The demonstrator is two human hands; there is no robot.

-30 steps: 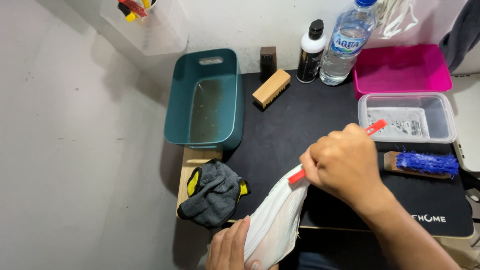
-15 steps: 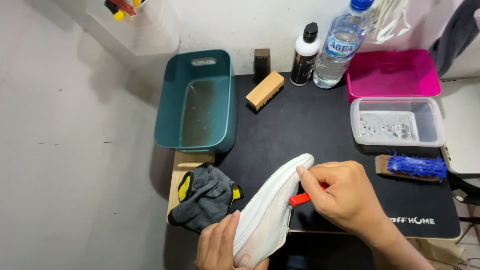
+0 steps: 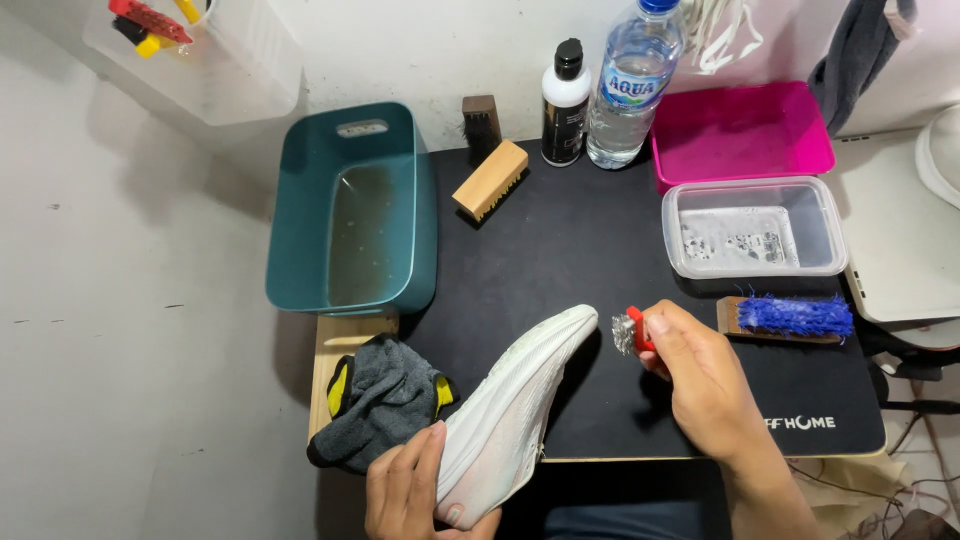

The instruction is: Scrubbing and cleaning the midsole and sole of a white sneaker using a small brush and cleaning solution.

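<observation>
My left hand [image 3: 415,492] grips the heel end of a white shoe [image 3: 515,408], which is turned sole up with its toe pointing toward the middle of the black mat [image 3: 560,240]. To the right of the toe, my right hand [image 3: 700,375] holds a small red-handled brush [image 3: 630,331]; its pale bristle head sits just off the toe, not touching it. A grey and yellow cloth [image 3: 380,400] lies to the left of the shoe on a wooden board.
A teal tub [image 3: 350,215] with murky water stands at the left. A wooden brush [image 3: 490,178], a dark brush [image 3: 481,120], a white bottle [image 3: 565,102] and a water bottle [image 3: 625,85] are at the back. A pink tray [image 3: 740,130], clear container [image 3: 755,228] and blue-bristled brush [image 3: 790,317] are right.
My right hand has pulled the red brush off the shoe's side and moved it right, past the toe. The shoe has tilted lower, with its toe further out over the mat.
</observation>
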